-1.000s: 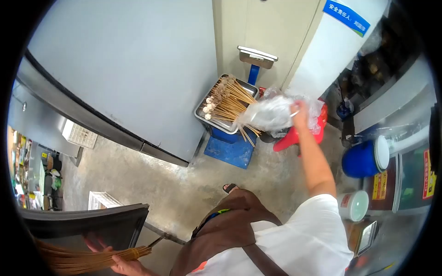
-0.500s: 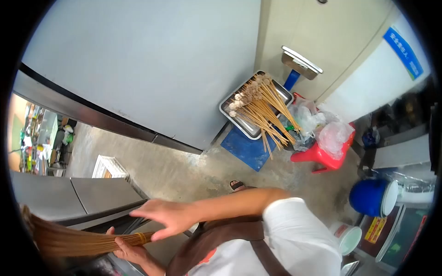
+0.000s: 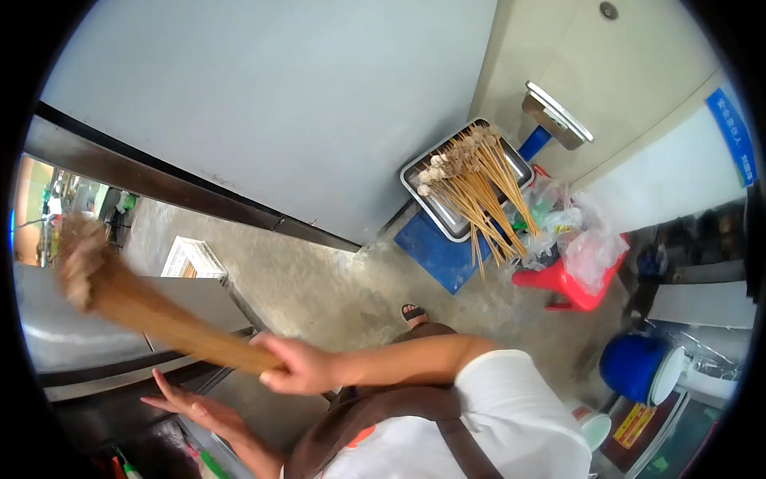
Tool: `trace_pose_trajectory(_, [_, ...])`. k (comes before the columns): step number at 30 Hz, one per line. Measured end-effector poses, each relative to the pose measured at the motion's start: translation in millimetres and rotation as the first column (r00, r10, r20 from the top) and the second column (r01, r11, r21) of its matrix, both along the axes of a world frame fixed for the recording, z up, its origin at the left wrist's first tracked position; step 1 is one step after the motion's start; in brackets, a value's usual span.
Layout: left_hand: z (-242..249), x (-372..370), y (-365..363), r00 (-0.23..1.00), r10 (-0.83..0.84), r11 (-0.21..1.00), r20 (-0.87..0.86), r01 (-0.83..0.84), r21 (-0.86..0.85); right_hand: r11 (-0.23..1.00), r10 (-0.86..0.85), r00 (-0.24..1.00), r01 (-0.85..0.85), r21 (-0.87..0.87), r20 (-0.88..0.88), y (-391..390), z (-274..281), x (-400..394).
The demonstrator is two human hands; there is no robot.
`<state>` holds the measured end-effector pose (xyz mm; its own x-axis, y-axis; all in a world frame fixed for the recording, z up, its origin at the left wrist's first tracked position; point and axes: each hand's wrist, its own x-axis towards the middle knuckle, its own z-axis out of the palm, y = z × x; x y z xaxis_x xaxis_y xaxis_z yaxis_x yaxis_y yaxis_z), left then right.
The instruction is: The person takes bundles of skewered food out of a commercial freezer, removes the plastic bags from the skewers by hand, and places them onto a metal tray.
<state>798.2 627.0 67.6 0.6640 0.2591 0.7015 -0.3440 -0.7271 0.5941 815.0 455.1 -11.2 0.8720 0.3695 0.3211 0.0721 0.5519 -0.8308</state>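
Note:
My right hand [image 3: 299, 363] is closed round the bare-stick end of a thick bundle of skewers [image 3: 183, 323]. The bundle tilts up to the left, and brownish food, blurred by motion, sits at its far end. Below it, my left hand [image 3: 203, 411] is open with fingers spread, apart from the bundle and holding nothing. Ahead on the right, more food skewers [image 3: 483, 191] lie in a metal tray [image 3: 459, 236], their sticks poking over the near rim.
The tray rests on a scale with a blue base [image 3: 439, 251] and a raised display [image 3: 554, 116]. Beside it stands a red stool [image 3: 570, 287] bearing plastic bags [image 3: 594, 247]. A steel counter [image 3: 195, 307] is at left, a white crate [image 3: 191, 257] behind it, a blue barrel [image 3: 634, 367] at right.
My left hand has let go of the skewer bundle and spread its fingers. My right hand, open before, now grips the bundle, which has been raised. The view has shifted slightly.

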Motion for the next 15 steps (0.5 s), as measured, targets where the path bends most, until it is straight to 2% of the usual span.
trace_pose_trajectory(1, [3,2,2,0.999,0.033,0.989,-0.029,-0.028,0.145,0.988,-0.059,0.997,0.051,-0.145,-0.055,-25,-17,2])
trace_pose_trajectory(2, [5,1,2,0.999,0.037,0.989,-0.034,-0.031,0.142,0.944,-0.100,0.983,0.045,-0.327,-0.151,-58,-29,4])
trace_pose_trajectory(4, [8,2,-1,0.972,0.221,0.936,-0.086,-0.186,0.300,0.797,-0.416,0.909,0.359,-0.485,-0.011,-100,-134,-2])
trace_pose_trajectory(5, [7,3,-3,0.969,0.230,0.934,-0.091,-0.194,0.299,0.730,-0.449,0.870,0.225,-0.646,-0.203,-146,-130,-11])
trace_pose_trajectory(6, [7,5,-5,0.958,0.275,0.914,-0.082,-0.234,0.332,0.679,-0.513,0.775,0.102,-0.727,-0.369,-185,-125,-19])
trace_pose_trajectory(7, [7,7,-7,0.945,0.318,0.890,-0.069,-0.273,0.366,0.525,-0.608,0.784,0.275,-0.806,-0.128,-217,-174,-33])
trace_pose_trajectory(8, [6,8,-8,0.942,0.328,0.886,-0.070,-0.282,0.367,0.341,-0.609,0.791,0.328,-0.881,0.059,-250,-192,-42])
trace_pose_trajectory(10, [6,9,-9,0.925,0.372,0.856,-0.084,-0.307,0.416,0.318,-0.648,0.750,0.108,-0.942,-0.133,-294,-229,-62])
trace_pose_trajectory(11, [6,10,-9,0.922,0.379,0.852,-0.081,-0.314,0.418,0.323,-0.642,0.755,0.108,-0.940,-0.134,-309,-239,-62])
trace_pose_trajectory(13, [7,11,-9,0.918,0.387,0.830,-0.087,-0.306,0.466,0.130,-0.685,0.728,0.146,-0.981,0.017,-330,-255,-61])
trace_pose_trajectory(15, [10,11,-15,0.910,0.401,0.830,-0.102,-0.315,0.460,0.190,-0.696,0.715,0.092,-0.978,-0.068,-350,-271,-45])
